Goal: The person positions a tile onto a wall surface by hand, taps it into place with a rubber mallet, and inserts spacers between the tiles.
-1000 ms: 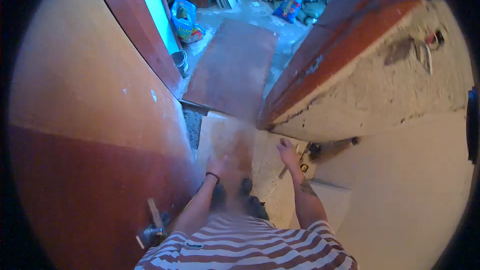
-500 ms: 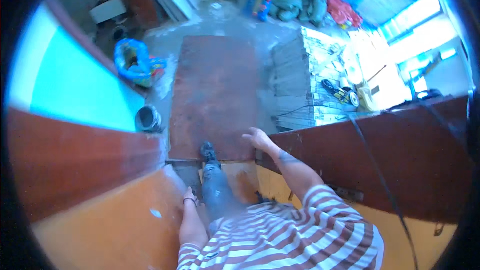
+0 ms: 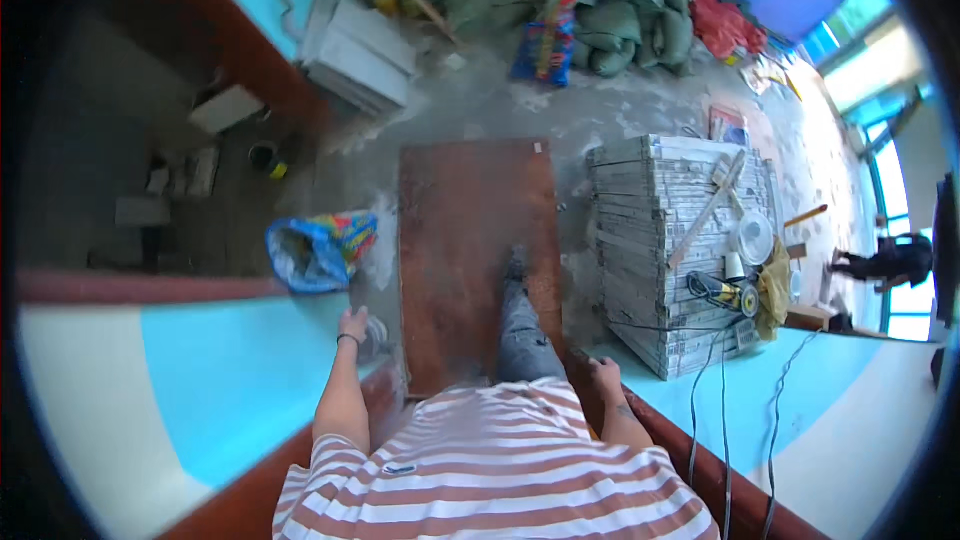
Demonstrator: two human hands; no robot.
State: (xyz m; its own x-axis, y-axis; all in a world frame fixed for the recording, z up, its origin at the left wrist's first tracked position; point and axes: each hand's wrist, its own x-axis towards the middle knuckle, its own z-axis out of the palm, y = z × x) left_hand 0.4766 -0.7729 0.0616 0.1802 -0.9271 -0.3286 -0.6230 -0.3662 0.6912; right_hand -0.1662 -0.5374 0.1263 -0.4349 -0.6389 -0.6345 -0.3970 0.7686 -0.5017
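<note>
My left hand (image 3: 353, 325) hangs open and empty, fingers slightly bent, just above a grey bucket (image 3: 376, 345) beside the doorway. My right hand (image 3: 606, 376) is low by the reddish-brown door frame (image 3: 705, 460), fingers loosely bent, with nothing seen in it. Below me a brown board (image 3: 460, 200) lies on the concrete floor, with my booted foot (image 3: 516, 265) on it. A blue patterned sack (image 3: 310, 250) stands open at its left. Right of it is a stack of grey wrapped packs (image 3: 650, 240), topped by a yellow-black power tool (image 3: 720, 292) and other items.
Green sacks (image 3: 610, 40), a red bag (image 3: 715, 15) and a blue printed bag (image 3: 545, 45) lie at the back. Grey panels (image 3: 355, 55) lean by a dim left opening. Cables (image 3: 775, 410) hang on the right wall. A person in dark clothes (image 3: 895, 265) is far right.
I have moved forward through the doorway onto the board. The stack, sacks and side room have come fully into view. Both hands have dropped back toward my sides.
</note>
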